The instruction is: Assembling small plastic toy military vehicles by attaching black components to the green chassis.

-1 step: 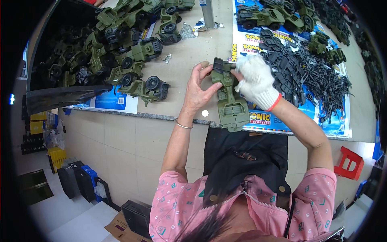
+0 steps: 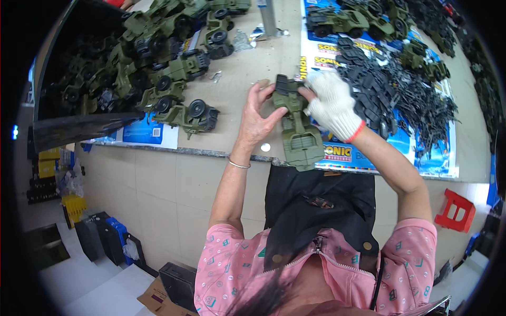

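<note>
An olive-green toy jeep body [image 2: 304, 146] lies lengthwise in front of me, its near end reaching the table's front edge. A black part [image 2: 288, 84] sits across its far end. My left hand [image 2: 257, 116], bare, grips the jeep body's left side with the thumb on it and the fingers near the black part. My right hand [image 2: 333, 102], in a white knitted glove, is closed at the far right of the jeep body, its thumb touching it. The glove hides what else its fingers hold, if anything.
Green toy jeeps with black wheels [image 2: 196, 116] are heaped at the left, spilling from a dark bin [image 2: 84, 124]. Black plastic parts [image 2: 369, 87] pile up at the right on printed sheets [image 2: 448, 163]. A metal post [image 2: 268, 21] stands at the back. A red plastic crate [image 2: 454, 210] is below, right.
The black part at the jeep's far end lies at a slightly different angle. My right hand has shifted a little at the same spot. The whole view has moved slightly.
</note>
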`<state>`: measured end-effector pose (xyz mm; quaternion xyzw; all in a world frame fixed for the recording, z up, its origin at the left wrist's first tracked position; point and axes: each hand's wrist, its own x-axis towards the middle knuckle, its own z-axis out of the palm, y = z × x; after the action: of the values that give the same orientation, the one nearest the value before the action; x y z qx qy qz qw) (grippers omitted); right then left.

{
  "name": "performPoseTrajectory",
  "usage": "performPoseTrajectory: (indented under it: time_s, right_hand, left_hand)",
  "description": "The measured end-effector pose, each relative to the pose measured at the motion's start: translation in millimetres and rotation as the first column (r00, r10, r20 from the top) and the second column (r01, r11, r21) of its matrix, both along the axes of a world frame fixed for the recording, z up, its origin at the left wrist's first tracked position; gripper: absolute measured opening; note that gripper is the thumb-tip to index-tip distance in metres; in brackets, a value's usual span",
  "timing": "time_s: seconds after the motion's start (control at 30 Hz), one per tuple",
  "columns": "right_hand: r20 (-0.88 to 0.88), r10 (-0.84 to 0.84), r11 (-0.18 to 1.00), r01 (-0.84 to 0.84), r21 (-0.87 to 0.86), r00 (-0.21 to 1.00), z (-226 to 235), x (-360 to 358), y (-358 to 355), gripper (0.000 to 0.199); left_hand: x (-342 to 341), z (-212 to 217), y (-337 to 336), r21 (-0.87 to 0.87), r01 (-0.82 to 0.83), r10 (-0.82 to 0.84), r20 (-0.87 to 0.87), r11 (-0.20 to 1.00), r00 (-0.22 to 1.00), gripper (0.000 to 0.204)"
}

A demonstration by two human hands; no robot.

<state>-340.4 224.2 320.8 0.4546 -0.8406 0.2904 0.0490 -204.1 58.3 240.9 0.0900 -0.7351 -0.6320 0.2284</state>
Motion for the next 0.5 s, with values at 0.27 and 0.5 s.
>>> performPoseTrajectory:
  time_s: [0.27, 0.5]
  right_hand:
    - [0.49, 0.035, 0.991, 0.033, -0.131, 0.871, -19.6, -12.2, 1.4, 0.042]
    - [-0.301, -0.17, 0.933, 0.252, 0.257, 0.938, 24.3, -46.1, 144.1, 0.021]
  left_hand:
    - [-4.2, 51.4, -9.3, -0.725, 0.079, -0.081, 0.032, 0.684, 0.996, 0.075]
    - [2.8, 40.1, 5.9, -0.6, 0.124, -0.08, 0.099, 0.79, 0.992, 0.066]
